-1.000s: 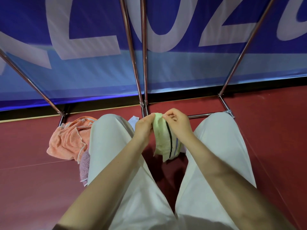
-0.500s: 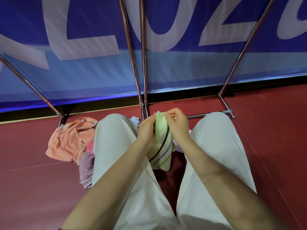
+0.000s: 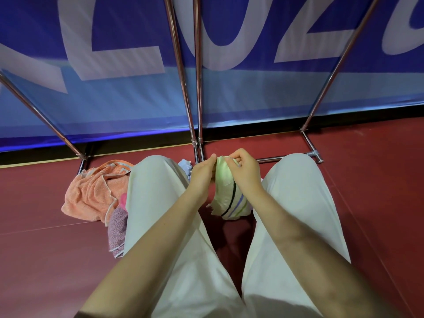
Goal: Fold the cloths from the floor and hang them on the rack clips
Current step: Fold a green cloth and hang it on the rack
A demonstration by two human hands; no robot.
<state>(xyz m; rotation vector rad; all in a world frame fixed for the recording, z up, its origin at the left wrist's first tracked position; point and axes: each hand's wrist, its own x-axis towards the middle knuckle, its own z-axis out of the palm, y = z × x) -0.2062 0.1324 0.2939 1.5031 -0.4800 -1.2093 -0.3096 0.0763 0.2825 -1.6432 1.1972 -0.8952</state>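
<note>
A pale green cloth [image 3: 226, 191] with dark, purple and green stripes hangs folded between my knees, above the red floor. My left hand [image 3: 202, 172] pinches its upper left edge. My right hand [image 3: 244, 169] grips its top right edge, fingers curled over the fold. An orange towel [image 3: 91, 193] lies crumpled on the floor at the left, with a mauve cloth [image 3: 118, 230] beside my left leg and a light blue cloth [image 3: 185, 165] half hidden behind my knee. The metal rack [image 3: 196, 88] rises just beyond my hands; its clips are out of view.
The rack's slanted legs [image 3: 330, 72] and low crossbar [image 3: 270, 159] stand on the red floor [image 3: 367, 191] in front of a blue banner wall [image 3: 252, 99]. My legs in pale trousers [image 3: 160, 214] fill the lower frame.
The green cloth has been turned and gathered tighter between my hands, so its stripes now show low on the right. Both hands stayed close together at its top.
</note>
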